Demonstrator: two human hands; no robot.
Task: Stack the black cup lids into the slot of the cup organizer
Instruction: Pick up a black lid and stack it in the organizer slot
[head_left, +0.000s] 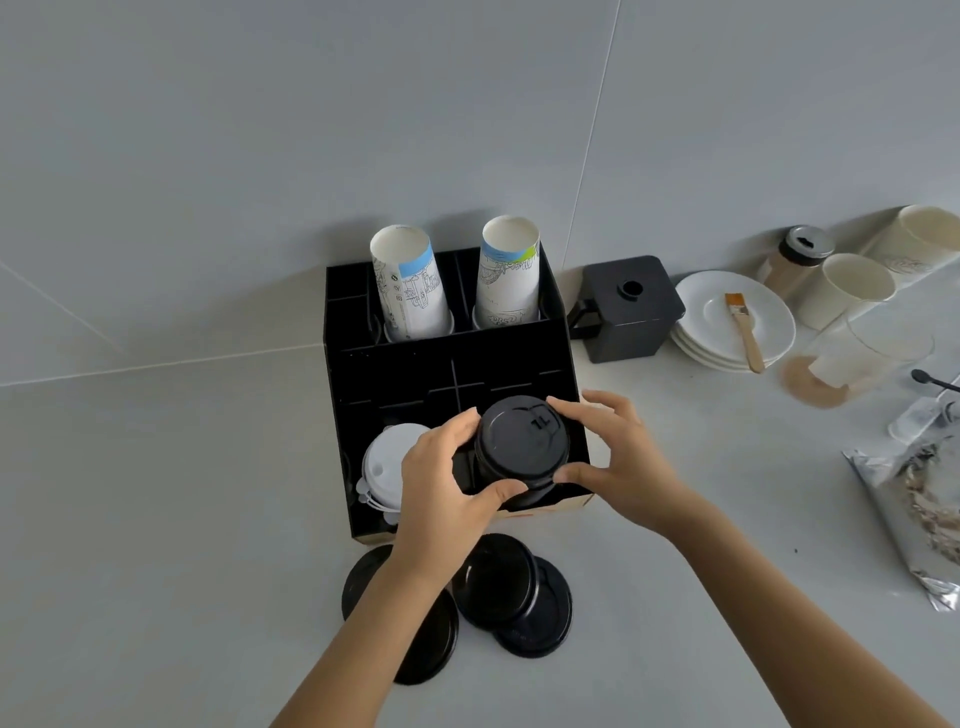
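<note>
A black cup organizer (447, 364) stands on the counter against the wall. A stack of black lids (519, 447) sits in its front right slot, rising above the rim. My left hand (441, 478) grips the stack from the left and front. From the right side, my right hand (618, 457) holds the same stack with thumb and fingers around it. Several loose black lids (511, 597) lie on the counter in front of the organizer, some partly under my left forearm. White lids (387, 467) fill the front left slot.
Two stacks of printed paper cups (410, 286) stand in the organizer's back slots. To the right are a black square container (628, 306), white plates (727, 317) with a small brush, paper cups, a clear cup and a foil bag (919, 514).
</note>
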